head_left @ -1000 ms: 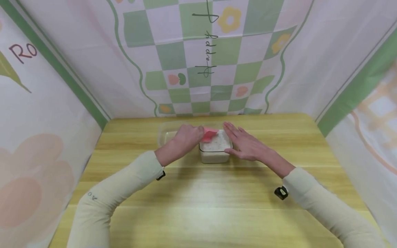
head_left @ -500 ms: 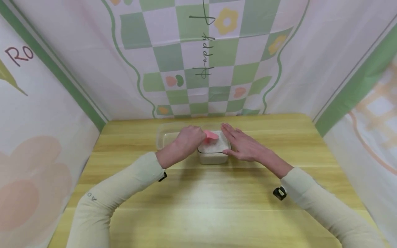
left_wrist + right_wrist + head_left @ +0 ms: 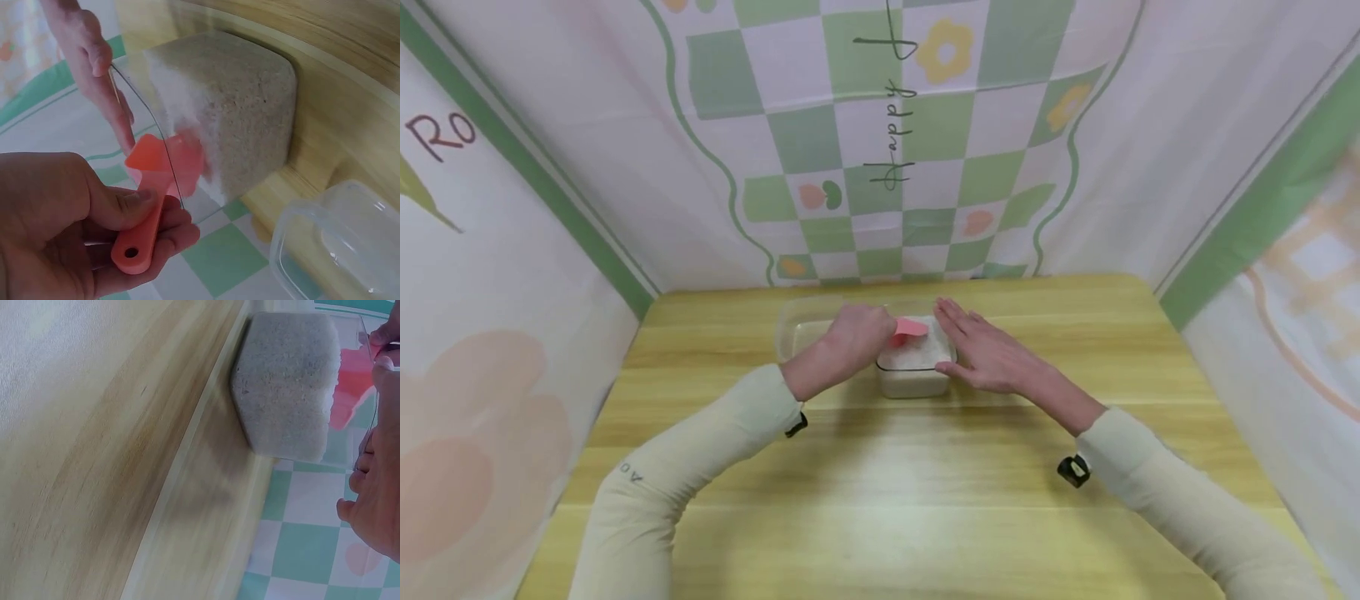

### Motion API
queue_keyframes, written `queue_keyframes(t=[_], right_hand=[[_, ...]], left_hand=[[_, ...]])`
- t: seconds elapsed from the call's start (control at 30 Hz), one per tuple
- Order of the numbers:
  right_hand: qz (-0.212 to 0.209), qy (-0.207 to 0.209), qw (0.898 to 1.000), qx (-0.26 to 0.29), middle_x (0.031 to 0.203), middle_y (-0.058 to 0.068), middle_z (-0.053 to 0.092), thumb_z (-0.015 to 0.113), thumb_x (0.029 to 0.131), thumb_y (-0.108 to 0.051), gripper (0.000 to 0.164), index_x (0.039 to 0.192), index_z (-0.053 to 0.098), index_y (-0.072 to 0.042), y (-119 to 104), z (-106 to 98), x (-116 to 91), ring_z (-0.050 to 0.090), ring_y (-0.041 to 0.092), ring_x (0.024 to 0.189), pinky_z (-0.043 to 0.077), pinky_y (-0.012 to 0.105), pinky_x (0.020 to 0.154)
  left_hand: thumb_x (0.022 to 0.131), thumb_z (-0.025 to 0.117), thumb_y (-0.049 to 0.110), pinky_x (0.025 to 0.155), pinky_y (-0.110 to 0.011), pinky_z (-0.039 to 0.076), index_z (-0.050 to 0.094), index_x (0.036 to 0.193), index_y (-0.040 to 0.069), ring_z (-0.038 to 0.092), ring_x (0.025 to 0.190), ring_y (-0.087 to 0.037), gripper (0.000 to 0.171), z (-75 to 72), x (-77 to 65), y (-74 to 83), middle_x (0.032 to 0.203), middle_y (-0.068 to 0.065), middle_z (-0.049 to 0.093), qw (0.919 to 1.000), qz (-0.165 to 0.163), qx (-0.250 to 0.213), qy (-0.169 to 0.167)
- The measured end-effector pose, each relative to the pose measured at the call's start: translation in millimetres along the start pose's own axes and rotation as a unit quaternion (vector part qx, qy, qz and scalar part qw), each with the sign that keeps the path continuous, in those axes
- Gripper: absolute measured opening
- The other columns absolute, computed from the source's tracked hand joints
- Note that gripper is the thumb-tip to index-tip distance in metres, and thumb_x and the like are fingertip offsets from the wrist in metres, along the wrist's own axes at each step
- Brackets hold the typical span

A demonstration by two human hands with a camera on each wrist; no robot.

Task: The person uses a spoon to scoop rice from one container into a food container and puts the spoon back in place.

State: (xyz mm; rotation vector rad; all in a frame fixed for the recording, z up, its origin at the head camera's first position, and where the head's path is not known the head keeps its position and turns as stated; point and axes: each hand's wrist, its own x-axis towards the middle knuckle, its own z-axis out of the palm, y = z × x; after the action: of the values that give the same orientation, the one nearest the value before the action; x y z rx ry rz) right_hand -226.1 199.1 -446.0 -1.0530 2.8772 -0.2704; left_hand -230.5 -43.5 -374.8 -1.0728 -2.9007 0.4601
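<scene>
A clear square container (image 3: 913,384) stands on the table, filled with pale, rice-like grains (image 3: 250,106). My left hand (image 3: 856,332) pinches the handle of a pink scoop (image 3: 139,240) between thumb and fingers. The scoop's bowl is inside the container, at the surface of the grains; how deep it reaches is partly hidden. My right hand (image 3: 992,348) rests against the container's right side with straight fingers, its thumb by the front corner of the rim. Part of this hand (image 3: 381,487) also shows in the right wrist view.
Just left of and behind the grain container is a clear plastic box (image 3: 375,209), partly hidden by my left hand in the head view. The wooden table (image 3: 887,500) stretches towards me. A printed cloth (image 3: 880,125) hangs behind its far edge.
The scoop has tilted and gone from above the grains' left side into their surface, then barely moves. My right hand keeps its place at the container.
</scene>
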Motion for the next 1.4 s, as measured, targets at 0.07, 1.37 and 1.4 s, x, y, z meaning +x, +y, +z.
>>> queue_keyframes(t=[0.07, 1.37, 1.4], right_hand=[[-0.001, 0.003, 1.000, 0.000, 0.168, 0.018, 0.004, 0.044, 0.102, -0.054, 0.087, 0.158, 0.007, 0.001, -1, 1, 1, 0.006, 0.032, 0.156, 0.018, 0.052, 0.123], [-0.022, 0.046, 0.999, 0.016, 0.166, 0.022, 0.007, 0.045, 0.103, -0.048, 0.084, 0.157, 0.011, 0.005, 0, 6, -2, 0.010, 0.036, 0.155, 0.023, 0.052, 0.122], [-0.023, 0.047, 0.998, 0.017, 0.166, 0.022, 0.007, 0.045, 0.103, -0.047, 0.083, 0.157, 0.010, 0.005, -1, 6, -3, 0.010, 0.036, 0.155, 0.023, 0.052, 0.122]], left_hand=[[0.097, 0.060, 0.006, 0.059, -0.031, 0.058, 0.074, 0.089, 0.012, 0.059, 0.067, -0.011, 0.017, -0.3, 1.4, -1.2, 0.089, -0.002, 0.073, 0.9999, -0.002, -0.012, -0.012], [0.084, 0.047, -0.009, 0.046, -0.021, 0.041, 0.073, 0.080, -0.005, 0.065, 0.056, -0.019, 0.027, 40.5, 3.5, -60.5, 0.065, -0.008, 0.068, 0.7816, -0.015, -0.589, -0.204], [0.086, 0.047, -0.008, 0.046, -0.021, 0.041, 0.073, 0.080, -0.006, 0.065, 0.055, -0.017, 0.027, 42.2, 1.1, -60.9, 0.065, -0.008, 0.068, 0.7755, -0.018, -0.597, -0.204]])
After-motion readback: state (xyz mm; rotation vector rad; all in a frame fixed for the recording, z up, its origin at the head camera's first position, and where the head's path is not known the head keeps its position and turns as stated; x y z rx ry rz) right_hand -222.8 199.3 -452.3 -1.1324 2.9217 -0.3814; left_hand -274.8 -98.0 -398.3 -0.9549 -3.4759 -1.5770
